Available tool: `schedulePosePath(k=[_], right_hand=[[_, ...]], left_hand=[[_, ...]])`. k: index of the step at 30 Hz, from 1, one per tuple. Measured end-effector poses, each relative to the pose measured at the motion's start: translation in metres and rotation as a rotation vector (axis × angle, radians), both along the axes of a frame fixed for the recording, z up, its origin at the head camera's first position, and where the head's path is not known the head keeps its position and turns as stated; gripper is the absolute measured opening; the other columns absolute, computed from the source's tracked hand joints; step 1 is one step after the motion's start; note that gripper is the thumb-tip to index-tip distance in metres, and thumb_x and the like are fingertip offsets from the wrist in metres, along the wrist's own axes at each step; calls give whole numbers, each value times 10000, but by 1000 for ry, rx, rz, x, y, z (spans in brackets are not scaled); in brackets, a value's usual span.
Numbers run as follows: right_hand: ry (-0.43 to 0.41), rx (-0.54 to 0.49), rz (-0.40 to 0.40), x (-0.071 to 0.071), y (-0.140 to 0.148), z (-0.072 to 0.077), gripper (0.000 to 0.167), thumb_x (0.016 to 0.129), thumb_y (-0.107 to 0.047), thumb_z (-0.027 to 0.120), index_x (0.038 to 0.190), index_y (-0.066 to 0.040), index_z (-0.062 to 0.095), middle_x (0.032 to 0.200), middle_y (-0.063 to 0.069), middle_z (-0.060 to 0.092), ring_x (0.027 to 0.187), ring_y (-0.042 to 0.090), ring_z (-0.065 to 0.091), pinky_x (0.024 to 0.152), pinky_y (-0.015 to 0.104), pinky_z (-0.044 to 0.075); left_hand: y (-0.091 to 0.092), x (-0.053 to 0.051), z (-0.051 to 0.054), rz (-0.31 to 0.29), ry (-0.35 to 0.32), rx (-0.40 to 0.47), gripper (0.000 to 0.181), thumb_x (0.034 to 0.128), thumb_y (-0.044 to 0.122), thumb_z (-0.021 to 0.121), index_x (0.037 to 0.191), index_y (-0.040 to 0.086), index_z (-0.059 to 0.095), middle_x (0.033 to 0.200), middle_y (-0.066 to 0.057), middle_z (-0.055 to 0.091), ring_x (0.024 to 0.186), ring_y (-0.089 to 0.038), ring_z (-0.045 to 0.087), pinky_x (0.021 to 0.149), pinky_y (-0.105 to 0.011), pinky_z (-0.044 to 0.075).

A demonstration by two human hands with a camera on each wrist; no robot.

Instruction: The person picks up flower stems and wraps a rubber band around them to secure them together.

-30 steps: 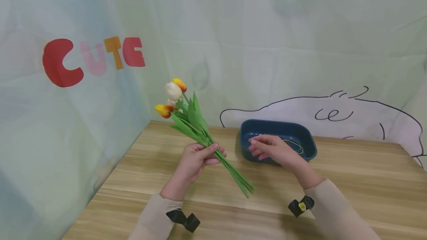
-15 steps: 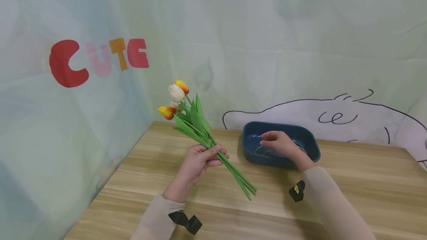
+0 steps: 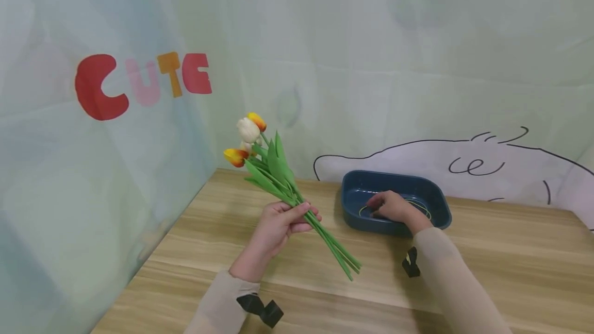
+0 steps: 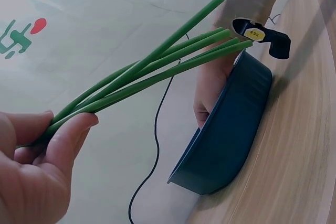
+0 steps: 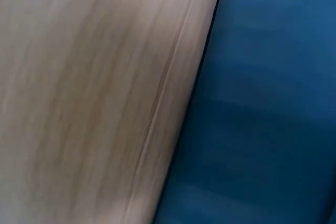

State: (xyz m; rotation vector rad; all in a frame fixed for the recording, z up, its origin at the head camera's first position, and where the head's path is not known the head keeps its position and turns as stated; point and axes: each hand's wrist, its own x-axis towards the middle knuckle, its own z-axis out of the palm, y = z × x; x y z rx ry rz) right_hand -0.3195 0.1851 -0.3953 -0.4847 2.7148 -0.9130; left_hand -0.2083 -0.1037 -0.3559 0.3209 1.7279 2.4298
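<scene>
My left hand grips the green stems of several tulips, with white and yellow-orange heads up to the left and stem ends down to the right. Those stems cross between thumb and fingers in the left wrist view. Inside a dark blue plastic basin is my right hand, fingers bent loosely downward near its floor. Thin yellowish rubber bands lie in the basin around that hand. The right wrist view shows only the basin's wall and the wood surface, not the hand.
The basin stands on a wood-grain table, near its back edge. Behind it hangs a printed cloth backdrop with a line-drawn figure. At the left, another cloth side bears the coloured letters "CUTE".
My right hand has gone from above the basin's front rim down into it. The left hand keeps its hold on the tulips; the head view has shifted slightly.
</scene>
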Motion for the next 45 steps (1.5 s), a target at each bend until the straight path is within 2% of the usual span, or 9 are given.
schedulePosePath(k=[11, 18, 26, 33, 39, 45], right_hand=[[-53, 16, -13, -2, 7, 0, 241, 846, 37, 611, 1080, 82, 653, 1058, 219, 666, 1041, 367, 607, 967, 511, 489], [-67, 71, -15, -1, 5, 2, 170, 836, 26, 606, 985, 42, 687, 971, 151, 682, 965, 298, 614, 936, 484, 506], [-57, 129, 99, -1, 7, 5, 110, 849, 9, 596, 900, 1, 694, 898, 73, 669, 837, 179, 556, 788, 355, 513], [-33, 168, 164, -3, 7, 4, 129, 881, 12, 560, 864, -7, 687, 873, 55, 642, 797, 165, 523, 717, 309, 484], [-12, 193, 196, -4, 6, 3, 148, 894, 6, 540, 847, -13, 679, 860, 42, 625, 797, 168, 514, 730, 323, 478], [-48, 182, 140, -1, 5, 6, 157, 884, 12, 530, 867, -36, 679, 928, 62, 647, 861, 199, 543, 807, 388, 495]], left_hand=[[0, 0, 0, 6, -7, 16, 163, 971, -7, 518, 900, 19, 662, 796, -23, 712, 802, -139, 718, 726, -245, 602], [-1, 0, -1, 6, -14, 24, 168, 970, -7, 518, 894, 30, 662, 796, -25, 713, 805, -141, 718, 729, -244, 601], [-1, -1, -1, 12, -21, 30, 170, 969, -6, 522, 886, 37, 663, 793, -27, 715, 801, -142, 719, 736, -256, 602], [-1, -1, -2, -3, -15, 37, 158, 972, -6, 517, 907, 19, 658, 802, -27, 713, 805, -138, 718, 730, -245, 601], [-1, -1, -3, -3, -19, 36, 155, 971, -1, 522, 906, 20, 662, 802, -26, 714, 805, -137, 718, 728, -244, 601], [-2, -3, -5, 6, -30, 37, 153, 971, 0, 523, 909, 10, 662, 797, -27, 717, 800, -139, 718, 729, -251, 602]])
